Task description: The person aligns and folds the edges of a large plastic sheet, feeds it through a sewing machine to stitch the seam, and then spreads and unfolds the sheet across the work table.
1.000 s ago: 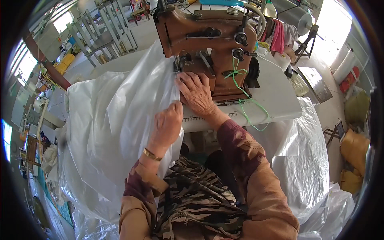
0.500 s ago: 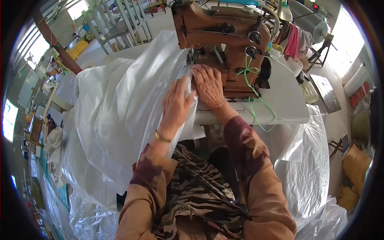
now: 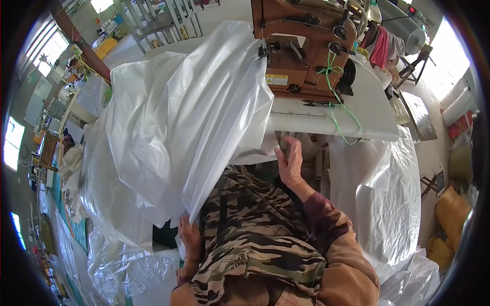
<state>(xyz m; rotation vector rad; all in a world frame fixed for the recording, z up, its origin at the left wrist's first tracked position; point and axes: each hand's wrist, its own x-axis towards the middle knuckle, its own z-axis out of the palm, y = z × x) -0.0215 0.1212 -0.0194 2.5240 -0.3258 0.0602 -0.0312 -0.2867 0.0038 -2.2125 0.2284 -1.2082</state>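
A large white plastic sheet lies in folds over the left of the sewing table and drapes down beside my lap. Its upper edge runs to the needle area of a brown sewing machine. Low by my left thigh, my left hand is closed on the sheet's hanging lower edge; part of the fingers is hidden by the plastic. My right hand is raised just below the table's front edge, close to the sheet's right side, its fingers apart and holding nothing.
Green string hangs from the machine over the white tabletop, which carries a printed ruler strip. Shiny plastic hangs at the right. A metal rack stands behind, and yellow sacks lie at the far right.
Both hands have left the needle area. My left hand went down to the sheet's lower edge, my right drew back below the table edge. The view shifted, so the machine sits higher and farther right.
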